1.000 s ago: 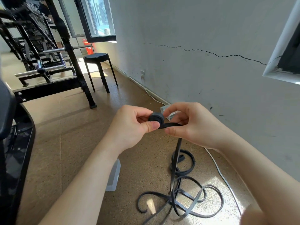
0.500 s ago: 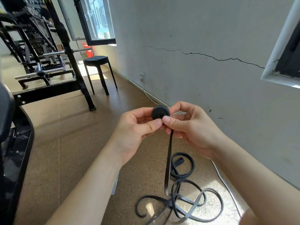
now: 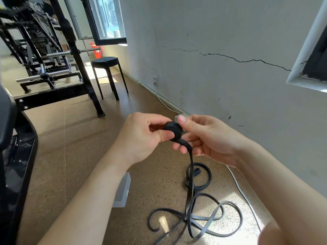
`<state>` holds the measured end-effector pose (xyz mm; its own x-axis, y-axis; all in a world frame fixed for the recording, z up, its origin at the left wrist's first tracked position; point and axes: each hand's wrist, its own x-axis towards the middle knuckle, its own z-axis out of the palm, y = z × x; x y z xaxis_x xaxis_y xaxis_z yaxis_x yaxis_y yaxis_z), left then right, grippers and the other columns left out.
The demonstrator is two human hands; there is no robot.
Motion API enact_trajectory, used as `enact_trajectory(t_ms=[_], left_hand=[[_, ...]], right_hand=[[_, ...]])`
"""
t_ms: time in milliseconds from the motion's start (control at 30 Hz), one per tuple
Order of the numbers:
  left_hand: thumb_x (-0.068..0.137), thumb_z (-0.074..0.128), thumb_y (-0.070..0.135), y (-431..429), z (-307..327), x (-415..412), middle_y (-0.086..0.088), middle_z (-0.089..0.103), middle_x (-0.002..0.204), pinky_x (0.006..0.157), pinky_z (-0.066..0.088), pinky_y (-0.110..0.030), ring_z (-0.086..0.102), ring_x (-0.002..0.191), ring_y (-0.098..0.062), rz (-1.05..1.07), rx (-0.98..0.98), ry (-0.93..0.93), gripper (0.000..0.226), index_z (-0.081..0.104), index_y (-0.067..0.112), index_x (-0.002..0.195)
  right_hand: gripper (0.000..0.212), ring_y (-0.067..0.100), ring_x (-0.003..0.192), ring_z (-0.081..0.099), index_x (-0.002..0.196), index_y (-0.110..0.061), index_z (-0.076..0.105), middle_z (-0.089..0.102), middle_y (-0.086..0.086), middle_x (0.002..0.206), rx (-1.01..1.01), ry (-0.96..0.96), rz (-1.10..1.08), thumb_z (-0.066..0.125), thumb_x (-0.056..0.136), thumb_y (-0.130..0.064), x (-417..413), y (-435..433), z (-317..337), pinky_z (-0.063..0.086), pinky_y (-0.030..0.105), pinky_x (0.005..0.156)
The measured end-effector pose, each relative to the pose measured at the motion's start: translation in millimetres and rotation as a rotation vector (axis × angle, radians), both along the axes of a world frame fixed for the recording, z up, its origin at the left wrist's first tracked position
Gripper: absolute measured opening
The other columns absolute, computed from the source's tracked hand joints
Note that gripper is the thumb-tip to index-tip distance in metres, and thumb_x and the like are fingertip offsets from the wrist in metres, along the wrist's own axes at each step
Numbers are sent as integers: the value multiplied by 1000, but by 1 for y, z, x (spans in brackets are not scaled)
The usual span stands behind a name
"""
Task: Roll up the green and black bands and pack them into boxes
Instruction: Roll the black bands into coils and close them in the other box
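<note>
Both bare forearms are held out from the near edge, converging at mid-scene. The left hand (image 3: 141,138) is curled, its thumb pressed on the near face of the rolled black band (image 3: 172,130), which is pinched against the fingers behind. The right hand (image 3: 208,140) is turned palm-up, one fingertip laid on the roll's top and the lower fingers curled under the hanging strap.

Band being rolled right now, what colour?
Black, both the roll and its loose tail; head view shows it best.
</note>
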<state>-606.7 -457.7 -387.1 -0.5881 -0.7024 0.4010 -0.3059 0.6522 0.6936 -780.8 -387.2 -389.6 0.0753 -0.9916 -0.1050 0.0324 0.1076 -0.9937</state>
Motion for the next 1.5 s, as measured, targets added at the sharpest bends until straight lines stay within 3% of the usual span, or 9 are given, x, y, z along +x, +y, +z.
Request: enact_trajectory(t_ms=[167, 367, 500, 667, 800, 1167, 1267, 1400, 1500], left_hand=[[79, 74, 10, -2, -1, 2, 10, 73, 83, 82, 55, -34, 67, 85, -7, -36, 68, -20, 23, 73, 31, 91], [78, 66, 19, 2, -13, -7, -12, 70, 83, 74, 54, -26, 64, 67, -18, -277, 681, 406, 32, 68, -1, 103], [71, 74, 44, -3, -13, -5, -17, 72, 83, 80, 53, -36, 66, 80, -23, -169, 446, 313, 35, 76, 13, 88], [68, 70, 42, -9, -5, 1, 11, 68, 67, 64, 42, -16, 59, 66, -3, -102, 229, 110, 24, 76, 23, 82], [68, 70, 39, -10, -3, 3, 14, 66, 65, 60, 40, -10, 57, 62, 1, -84, 166, 16, 17, 74, 27, 79], [72, 76, 24, -6, -17, -5, -12, 72, 80, 76, 47, -32, 65, 79, -20, -224, 644, 360, 34, 72, 5, 99], [72, 76, 23, -6, -16, -6, -13, 71, 82, 84, 52, -39, 67, 81, -24, -159, 480, 341, 26, 74, 6, 90], [74, 76, 15, -9, -8, 0, 11, 67, 78, 72, 48, -22, 62, 77, -7, -85, 185, 126, 9, 74, 21, 80], [74, 78, 10, -10, -5, 3, 14, 64, 77, 72, 49, -24, 60, 76, -6, -27, 0, -46, 20, 72, 28, 78]], right_hand=[[35, 23, 64, 61, 104, -14, 44, 71, 24, 85, -11, -44, 4, 65, 83, -32, 1, 0, -2, 40, 21, 50], [33, 29, 72, 56, 97, -16, 43, 64, 23, 82, -81, -312, 3, 71, 78, -22, 2, -3, -5, 48, 20, 49], [34, 24, 67, 66, 108, -17, 44, 69, 25, 87, -73, -291, 9, 64, 81, -26, 2, -2, -5, 47, 21, 51], [64, 21, 64, 63, 123, -4, 49, 71, 21, 85, -10, -73, 24, 62, 79, -48, 0, -1, -3, 44, 20, 48], [54, 19, 62, 60, 116, -10, 49, 71, 17, 80, -11, -35, 13, 64, 79, -46, 2, -3, -6, 41, 20, 48], [28, 23, 64, 60, 97, -16, 42, 66, 20, 75, -92, -353, 4, 65, 81, -22, -2, -2, -6, 49, 20, 51], [41, 25, 67, 65, 106, -16, 45, 69, 24, 85, -79, -267, 23, 70, 78, -31, -4, -2, -6, 48, 21, 51], [67, 24, 66, 64, 124, 0, 46, 71, 23, 86, -16, -65, 50, 68, 79, -45, -6, -1, -3, 44, 22, 49], [61, 20, 61, 61, 122, -2, 45, 70, 18, 79, -6, 27, 29, 62, 83, -46, -2, -3, -8, 40, 21, 48]])
